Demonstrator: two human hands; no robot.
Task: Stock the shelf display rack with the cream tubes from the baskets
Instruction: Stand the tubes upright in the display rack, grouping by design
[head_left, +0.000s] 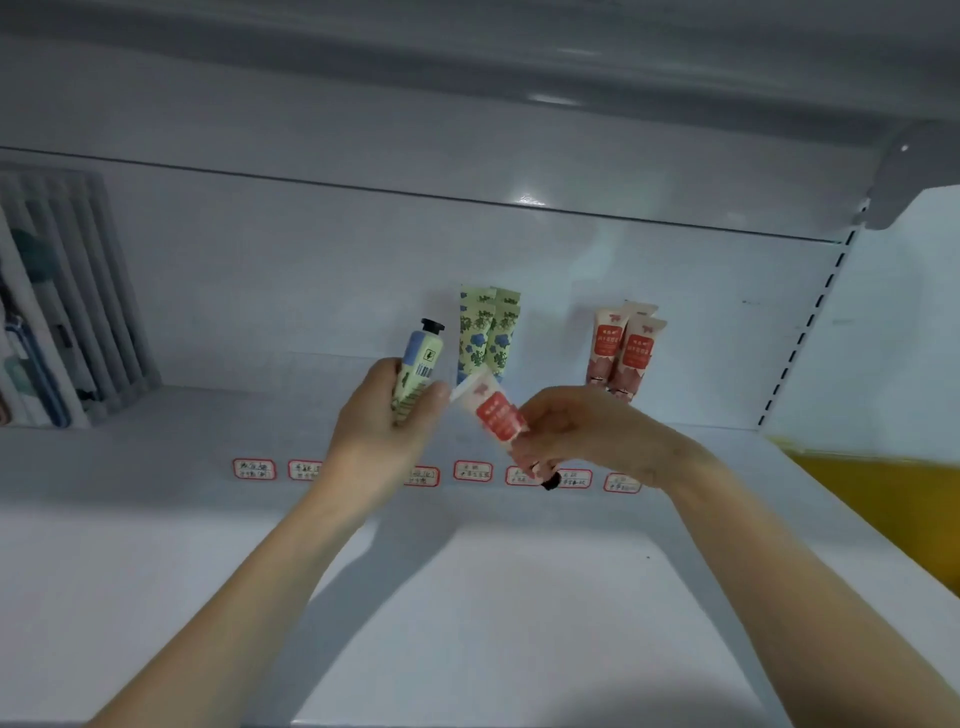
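Left hand (382, 415): fingers curled round green tube (423, 358), cap up. Right hand (587, 436): fingers pinching red tube (498, 415), cap down. Both above shelf (156, 545).

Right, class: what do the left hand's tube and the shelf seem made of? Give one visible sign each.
Tube in the left hand: probably soft plastic, matt printed skin, hard black cap. Shelf: likely painted sheet metal, smooth glossy white; its back panel glints.

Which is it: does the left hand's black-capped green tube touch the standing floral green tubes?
Apart. Head view shows white panel between the black-capped green tube and the floral green tubes.
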